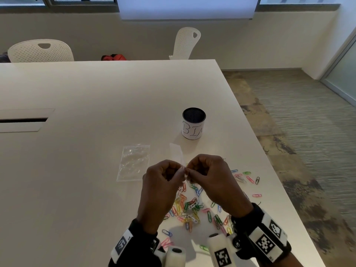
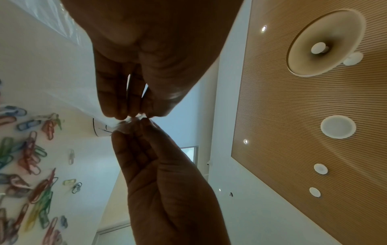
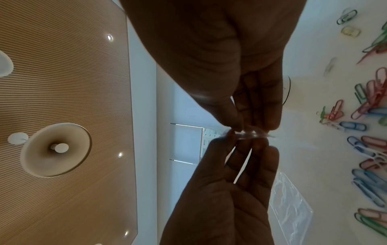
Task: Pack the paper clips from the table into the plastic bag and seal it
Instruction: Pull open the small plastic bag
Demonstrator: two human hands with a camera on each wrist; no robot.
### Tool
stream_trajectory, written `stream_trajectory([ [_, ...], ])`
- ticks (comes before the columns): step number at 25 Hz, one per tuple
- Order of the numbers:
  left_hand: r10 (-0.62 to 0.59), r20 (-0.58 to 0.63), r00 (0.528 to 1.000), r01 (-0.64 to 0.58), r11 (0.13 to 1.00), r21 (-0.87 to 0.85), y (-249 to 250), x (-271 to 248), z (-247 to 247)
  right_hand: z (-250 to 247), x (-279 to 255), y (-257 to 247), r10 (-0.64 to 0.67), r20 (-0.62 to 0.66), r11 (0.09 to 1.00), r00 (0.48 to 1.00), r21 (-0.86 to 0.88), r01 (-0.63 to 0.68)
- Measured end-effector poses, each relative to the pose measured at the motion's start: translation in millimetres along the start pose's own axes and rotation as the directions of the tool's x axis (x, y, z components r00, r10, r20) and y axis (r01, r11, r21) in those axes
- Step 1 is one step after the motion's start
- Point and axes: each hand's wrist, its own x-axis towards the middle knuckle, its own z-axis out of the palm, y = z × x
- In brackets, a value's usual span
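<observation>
I'm pinching the clear plastic bag's (image 1: 178, 157) mouth with both left hand (image 1: 162, 177) and right hand (image 1: 209, 175); slippery film could slip, and the paper clips (image 1: 189, 207) underneath stay unpacked.

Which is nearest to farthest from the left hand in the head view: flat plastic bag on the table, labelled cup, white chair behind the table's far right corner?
From the left hand:
1. Flat plastic bag, on the table just to its left.
2. Labelled cup, farther back, to the right.
3. White chair, beyond the table's far edge.
</observation>
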Motion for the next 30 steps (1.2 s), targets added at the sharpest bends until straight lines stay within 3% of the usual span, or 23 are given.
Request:
stream_trajectory([
  [5, 0.038, -0.017, 0.999, -0.037, 0.999, 0.028, 3.5, -3.2, -2.5, 2.5, -4.0, -0.7, 0.005, -0.023, 1.0, 1.0, 0.007, -0.005],
  [10, 0.042, -0.068, 0.997, -0.039, 0.998, 0.041, 8.0, -5.3, -6.0, -1.2, -7.7, -2.2, 0.09, -0.083, 0.988, 0.992, 0.133, -0.079],
  [15, 0.155, -0.012, 0.988, -0.148, 0.96, 0.238, 7.8, -8.4, -6.0, 2.7, -8.6, -4.8, -0.046, -0.056, 0.995, 0.997, -0.086, 0.042],
  [21, 0.247, 0.045, 0.968, -0.25, 0.925, 0.287, 10.6, -10.7, -4.0, 4.3, -7.2, -9.6, -0.133, -0.123, 0.99, 0.983, -0.053, 0.127],
  [25, 0.249, -0.019, 0.968, -0.231, 0.923, 0.306, 12.4, -9.5, -3.7, 3.0, -7.1, -8.2, -0.14, -0.126, 0.987, 0.982, -0.102, 0.128],
  [30, 0.263, -0.117, 0.958, -0.194, 0.89, 0.413, 14.6, -8.7, -8.1, -2.4, -8.7, -8.3, -0.135, -0.227, 0.961, 0.965, -0.268, 0.071],
])
